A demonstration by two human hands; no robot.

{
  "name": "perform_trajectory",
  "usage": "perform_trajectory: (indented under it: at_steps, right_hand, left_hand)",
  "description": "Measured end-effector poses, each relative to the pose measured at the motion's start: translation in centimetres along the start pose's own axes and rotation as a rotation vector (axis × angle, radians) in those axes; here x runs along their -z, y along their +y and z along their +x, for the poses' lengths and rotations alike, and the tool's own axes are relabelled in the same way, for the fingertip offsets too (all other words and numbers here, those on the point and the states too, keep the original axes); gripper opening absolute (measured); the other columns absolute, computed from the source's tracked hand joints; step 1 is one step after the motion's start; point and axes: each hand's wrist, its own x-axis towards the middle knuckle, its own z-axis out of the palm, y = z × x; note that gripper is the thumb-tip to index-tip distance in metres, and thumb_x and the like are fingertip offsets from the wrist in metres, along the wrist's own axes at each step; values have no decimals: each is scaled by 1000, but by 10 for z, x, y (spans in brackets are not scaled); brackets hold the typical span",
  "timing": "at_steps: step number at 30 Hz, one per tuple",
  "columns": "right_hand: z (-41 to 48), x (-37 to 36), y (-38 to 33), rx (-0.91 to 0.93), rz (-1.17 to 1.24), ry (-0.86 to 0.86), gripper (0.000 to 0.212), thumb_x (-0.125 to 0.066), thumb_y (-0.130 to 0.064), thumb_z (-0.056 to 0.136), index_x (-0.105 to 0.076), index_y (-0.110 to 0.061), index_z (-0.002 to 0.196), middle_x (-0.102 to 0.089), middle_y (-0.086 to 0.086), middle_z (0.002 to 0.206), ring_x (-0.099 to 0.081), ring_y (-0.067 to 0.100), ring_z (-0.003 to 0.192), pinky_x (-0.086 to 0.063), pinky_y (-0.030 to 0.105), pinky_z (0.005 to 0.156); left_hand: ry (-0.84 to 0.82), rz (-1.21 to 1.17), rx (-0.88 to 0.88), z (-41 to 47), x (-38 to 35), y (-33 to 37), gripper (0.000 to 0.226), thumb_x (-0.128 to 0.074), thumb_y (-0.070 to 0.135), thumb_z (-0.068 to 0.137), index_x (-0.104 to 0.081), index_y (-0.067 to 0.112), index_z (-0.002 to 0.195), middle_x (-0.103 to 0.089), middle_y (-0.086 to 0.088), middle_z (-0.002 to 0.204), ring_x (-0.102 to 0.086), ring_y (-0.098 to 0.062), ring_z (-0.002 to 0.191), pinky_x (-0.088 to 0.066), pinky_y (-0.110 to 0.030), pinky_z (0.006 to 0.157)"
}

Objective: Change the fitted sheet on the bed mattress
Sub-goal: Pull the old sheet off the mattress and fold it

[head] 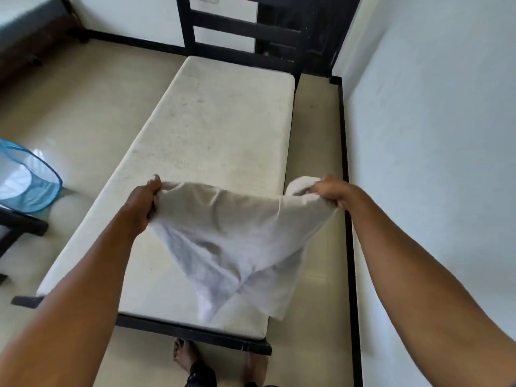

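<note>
Bare cream mattress [212, 141]; hands pinch a crumpled white sheet [231, 247].

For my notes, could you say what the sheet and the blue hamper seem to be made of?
Sheet: thin white woven cloth, matte; it drapes and creases softly. Hamper: probably blue synthetic mesh; its walls look see-through.

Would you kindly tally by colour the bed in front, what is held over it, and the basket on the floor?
White or cream: 2, sheet and mattress
Black: 1, bed frame
Blue: 1, mesh basket
Total: 4
</note>
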Motion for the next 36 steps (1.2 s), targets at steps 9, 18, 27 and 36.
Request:
perform_trajectory:
  at_steps: [9,18,27,36]
  right_hand:
    - [0,30,-42,247,1475,156,28,-59,-40,100,-72,-16,99,-77,7,97,-70,23,94,-57,35,87]
    - [29,-92,-67,-2,-174,-310,39,-77,-34,91,-61,-14,121,-66,8,121,-65,25,111,-51,32,93]
    - [69,-186,-29,-278,799,153,11,-61,-12,95,-71,-16,93,-72,5,88,-71,18,75,-54,22,60]
    - [129,-138,-125,-84,909,448,30,-71,-17,90,-70,-8,119,-73,6,107,-71,17,90,-55,29,73]
  left_hand:
    - [85,-591,-248,-17,35,40,35,-52,19,102,-64,24,69,-65,10,67,-64,-5,65,-52,-15,69]
    - [-217,147,388,13,83,-13,55,-59,50,97,-76,0,109,-75,-24,99,-75,-35,83,-55,-44,79]
    - [-30,-40,334,131,171,-42,28,-52,7,97,-78,8,85,-71,-13,99,-73,-23,81,-53,-38,85]
    - [-237,62,53,219,104,124,27,-70,17,84,-71,11,110,-73,-7,105,-66,-26,105,-52,-40,103]
